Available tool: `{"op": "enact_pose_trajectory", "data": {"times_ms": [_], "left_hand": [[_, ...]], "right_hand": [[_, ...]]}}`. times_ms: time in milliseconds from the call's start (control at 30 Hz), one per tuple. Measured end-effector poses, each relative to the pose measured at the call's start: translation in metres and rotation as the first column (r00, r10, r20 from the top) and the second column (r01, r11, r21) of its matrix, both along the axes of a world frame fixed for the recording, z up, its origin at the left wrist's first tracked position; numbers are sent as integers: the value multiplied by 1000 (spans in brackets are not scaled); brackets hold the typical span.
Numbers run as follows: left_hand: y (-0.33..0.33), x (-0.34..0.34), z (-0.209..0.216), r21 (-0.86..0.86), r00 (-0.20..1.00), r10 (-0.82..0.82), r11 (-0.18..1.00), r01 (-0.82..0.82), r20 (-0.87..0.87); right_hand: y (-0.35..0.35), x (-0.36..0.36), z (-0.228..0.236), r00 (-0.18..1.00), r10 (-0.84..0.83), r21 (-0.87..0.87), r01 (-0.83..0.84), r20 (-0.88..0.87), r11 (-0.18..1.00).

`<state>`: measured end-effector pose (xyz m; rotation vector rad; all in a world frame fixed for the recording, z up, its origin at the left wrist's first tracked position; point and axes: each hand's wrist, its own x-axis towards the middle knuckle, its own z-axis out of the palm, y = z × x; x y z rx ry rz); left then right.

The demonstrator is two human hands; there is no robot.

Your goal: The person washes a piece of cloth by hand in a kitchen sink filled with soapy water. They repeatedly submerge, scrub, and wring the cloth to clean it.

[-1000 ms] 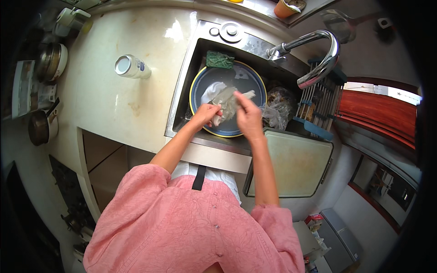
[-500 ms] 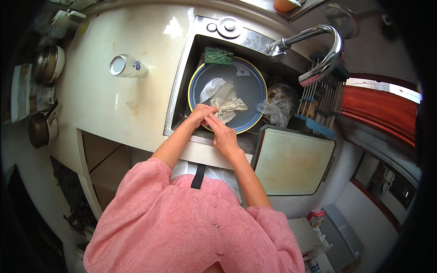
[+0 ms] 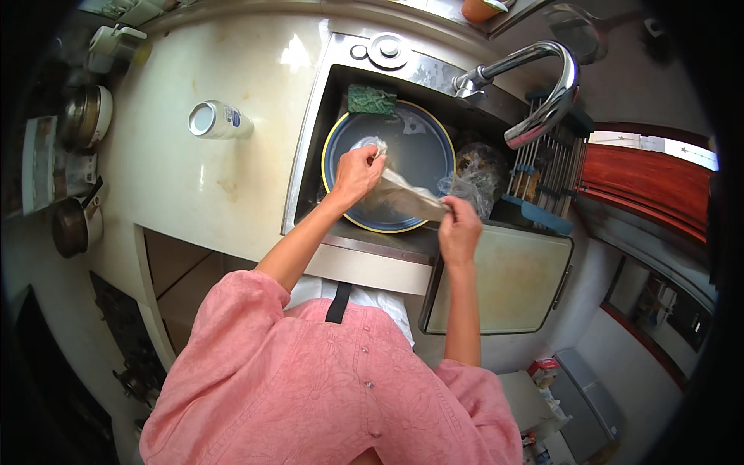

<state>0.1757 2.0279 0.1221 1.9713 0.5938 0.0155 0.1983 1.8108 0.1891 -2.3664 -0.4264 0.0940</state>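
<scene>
Dressed in a loose pink shirt [image 3: 333, 380] with small buttons down the front, and with a black strap [image 3: 338, 302] at its hem. Beside the right forearm, a pale, dark-edged board [image 3: 500, 279]. Reaching forward with both forearms bare. Gripping one end of a thin, pale cloth [image 3: 411, 195] in the closed right hand [image 3: 461, 229], out past the right rim of a blue basin [image 3: 443, 139] edged in yellow. Gripping the other end in the curled fingers of the left hand [image 3: 358, 177], above the basin's left half. Holding the cloth aslant between both hands, over the near part of the basin, somewhat blurred. In the basin, just past the left hand and partly hidden by it, a whitish bundle [image 3: 366, 142]. Right of the basin, a clear plastic bag [image 3: 473, 178] with brownish contents. At the basin's far edge, a green scouring pad [image 3: 372, 99]. Around all these, a steel sink [image 3: 434, 71]. Well to the left, on the counter [image 3: 178, 178], a pale-lidded jar [image 3: 221, 120]. Beyond the scouring pad, a round cover [image 3: 387, 50]; to the right, a curved chrome tap [image 3: 570, 77]. Farthest off, an orange pot [image 3: 482, 9].
</scene>
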Motion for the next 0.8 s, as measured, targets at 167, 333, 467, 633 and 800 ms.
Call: {"op": "enact_pose_trajectory", "data": {"times_ms": [167, 333, 467, 633, 800], "left_hand": [[-5, 12, 0, -215, 968, 194, 964, -158, 159], [14, -5, -43, -176, 982, 190, 966, -191, -24], [12, -21, -27, -13, 998, 63, 998, -63, -20], [-39, -22, 16, 236, 931, -321, 932, 276, 176], [-90, -39, 29, 252, 809, -580, 799, 546, 89]], "right_hand": [[3, 0, 11, 997, -4, 78, -2, 73, 997], [22, -37, -50, 904, 303, -224, -376, -302, 899], [37, -34, -73, 943, 160, 89, -140, -292, 986], [39, -5, -136, 406, -17, 298, 697, -914, 653], [43, -26, -120, 20, 498, 227, 905, -867, 359]]}}
